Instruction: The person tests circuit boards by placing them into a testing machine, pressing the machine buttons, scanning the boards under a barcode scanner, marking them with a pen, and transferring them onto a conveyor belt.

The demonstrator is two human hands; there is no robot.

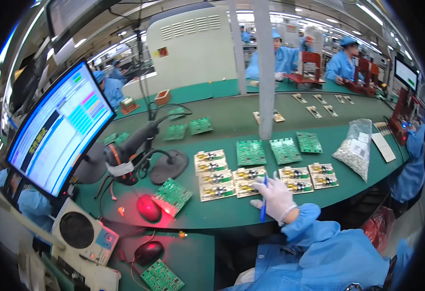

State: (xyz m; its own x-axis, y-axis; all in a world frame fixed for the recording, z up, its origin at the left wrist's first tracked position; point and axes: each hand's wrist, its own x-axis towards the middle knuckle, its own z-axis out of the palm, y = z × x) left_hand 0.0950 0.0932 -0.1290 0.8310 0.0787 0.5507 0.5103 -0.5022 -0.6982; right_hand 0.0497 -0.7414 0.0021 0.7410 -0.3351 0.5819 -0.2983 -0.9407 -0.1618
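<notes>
My right hand (277,200), in a white glove, is closed around a blue pen (264,203) that stands nearly upright in the fingers. It hovers at the near edge of a group of cream circuit boards with yellow and dark parts. The fingertips overlap the near edge of a middle board (249,187); I cannot tell whether they touch. To their right lie more such boards (296,186) and a pair at the end (324,181). Another cream board (216,191) lies to the left. My left hand is not recognisable; only a small white patch shows beside the blue coat at the lower edge.
Green circuit boards (251,153) lie behind the cream ones. A bag of small white parts (355,150) sits at the right. At the left are a monitor (62,131), a scanner on a stand (132,145) and a red-lit mouse (148,207). A grey post (265,72) rises behind; co-workers sit beyond.
</notes>
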